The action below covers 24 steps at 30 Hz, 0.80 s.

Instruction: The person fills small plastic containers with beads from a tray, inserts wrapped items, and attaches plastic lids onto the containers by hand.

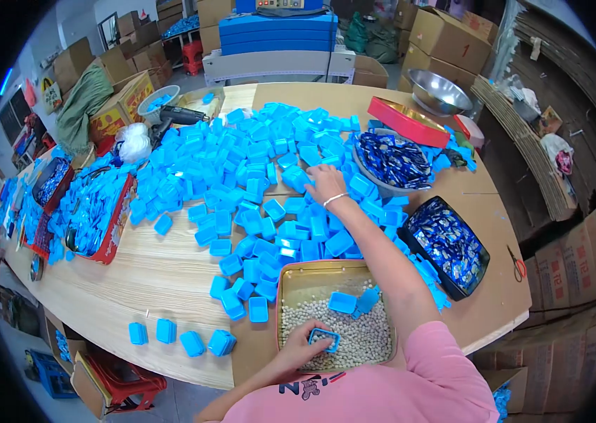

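My left hand [299,352] is closed around a small blue plastic box [325,340] with some pale round beads in it. It is over a gold-lined tin [305,280] that holds many of these beads [365,338]. Two more blue pieces, one a small box [342,302], lie on the beads. My right hand [327,185] reaches forward over a wide heap of empty blue boxes [241,158]. Its fingers are spread apart at the boxes, and nothing shows in its grip.
Several blue boxes [192,343] stand in a row at the front left. To the right are a black tray [480,271] of shiny blue packets, a bowl of dark blue pieces [391,161], a red tin [411,127] and scissors [517,266]. A steel bowl [439,92] sits behind.
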Motion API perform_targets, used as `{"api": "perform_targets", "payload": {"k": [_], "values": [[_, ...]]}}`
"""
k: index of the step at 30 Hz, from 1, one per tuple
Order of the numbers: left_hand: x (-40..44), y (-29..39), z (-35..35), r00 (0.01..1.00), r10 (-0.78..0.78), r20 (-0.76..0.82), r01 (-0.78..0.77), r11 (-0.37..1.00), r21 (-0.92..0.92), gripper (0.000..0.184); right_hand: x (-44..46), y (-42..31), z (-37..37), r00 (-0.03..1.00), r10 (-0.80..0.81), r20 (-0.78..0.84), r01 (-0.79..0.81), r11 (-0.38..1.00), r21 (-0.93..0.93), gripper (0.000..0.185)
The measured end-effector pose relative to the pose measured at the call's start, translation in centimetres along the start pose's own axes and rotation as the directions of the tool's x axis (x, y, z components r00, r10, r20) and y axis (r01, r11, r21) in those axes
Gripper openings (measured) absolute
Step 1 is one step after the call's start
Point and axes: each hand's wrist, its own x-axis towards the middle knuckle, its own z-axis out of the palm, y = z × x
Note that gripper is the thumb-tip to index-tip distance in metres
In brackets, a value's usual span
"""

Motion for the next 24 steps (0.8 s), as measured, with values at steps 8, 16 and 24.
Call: {"api": "perform_targets", "payload": {"k": [8,16,24], "values": [[-0.1,0.1,-0.3,1.0,0.025,0.012,-0.025,1.0,0.015,0.02,-1.2,0.7,0.0,0.965,-0.07,0.253,-0.013,0.95,0.312,0.041],[0.4,-0.5,-0.4,0.997,-0.002,0.075,0.008,0.997,-0.075,0.035,-5.1,-2.7,-9.5,0.923,-0.043,0.383,-0.315,0.49,0.813,0.049],[0.8,-2.4,-0.2,0.979,0.168,-0.112,-0.189,0.959,-0.212,0.055,-15.3,-8.4,-19.0,0.748,-0.201,0.632,-0.367,0.669,0.647,0.045]]}}
